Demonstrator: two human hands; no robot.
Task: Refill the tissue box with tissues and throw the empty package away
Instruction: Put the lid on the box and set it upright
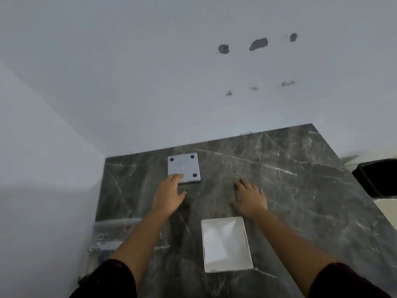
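- We see dim, flat, bluish-grey light with no clear source.
- Soft shadows lie under both forearms on the marble counter (300, 179).
- We find the frame soft throughout, blurrier toward the corners.
- Wide-angle distortion bends the wall (150, 72) edges.

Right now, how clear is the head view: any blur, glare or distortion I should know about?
Head view: dim, flat light, no glare; wide-angle bending at the edges; the tissue package at left is smeared, the bin soft; the open box and both hands are fairly sharp.
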